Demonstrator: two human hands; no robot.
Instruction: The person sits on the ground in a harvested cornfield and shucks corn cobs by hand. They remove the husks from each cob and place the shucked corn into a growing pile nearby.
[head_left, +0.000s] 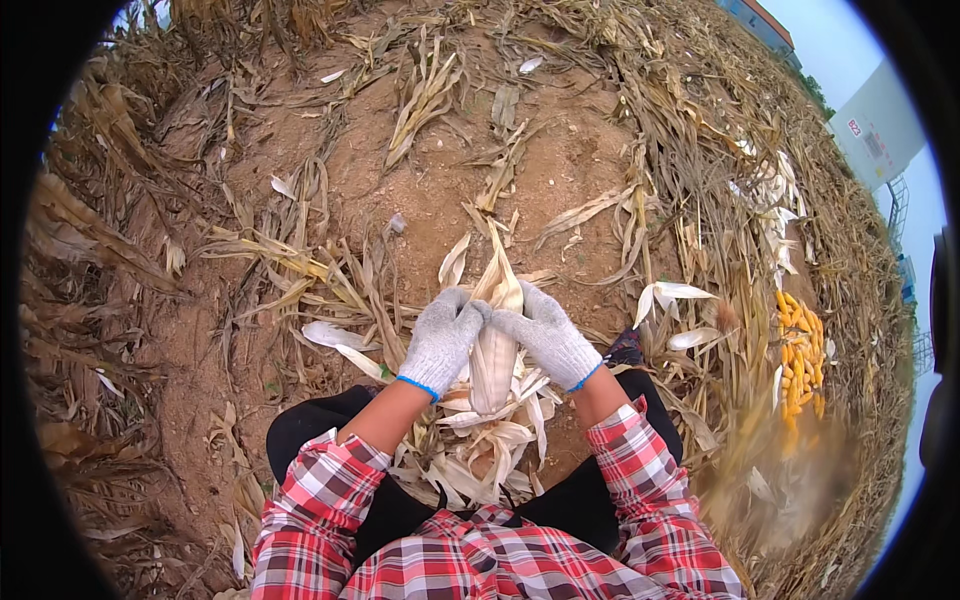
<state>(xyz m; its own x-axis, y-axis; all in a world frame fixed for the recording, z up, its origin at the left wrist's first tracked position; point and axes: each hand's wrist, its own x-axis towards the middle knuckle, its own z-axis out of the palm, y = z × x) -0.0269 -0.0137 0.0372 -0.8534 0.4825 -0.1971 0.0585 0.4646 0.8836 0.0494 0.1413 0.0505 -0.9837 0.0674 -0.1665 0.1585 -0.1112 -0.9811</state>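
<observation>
An ear of corn in a pale, dry husk (493, 371) lies between my hands, its pointed husk tip facing away from me. My left hand (448, 334), in a knitted grey-white glove with a blue cuff edge, grips the ear from the left. On the other side my right hand (546, 330), gloved the same way, holds it with the fingers around its upper part. Both thumbs meet on top of the husk. No kernels show on this ear. Beneath it, stripped husks (499, 457) form a loose heap between my legs.
Husked yellow corn ears (800, 356) are piled on the right, with pale husks (780, 210) scattered beyond them. Dry cornstalks (289, 259) litter the reddish soil (360, 191). Denser stalks stand on the far left. A grey structure bearing writing (877, 127) rises at the upper right.
</observation>
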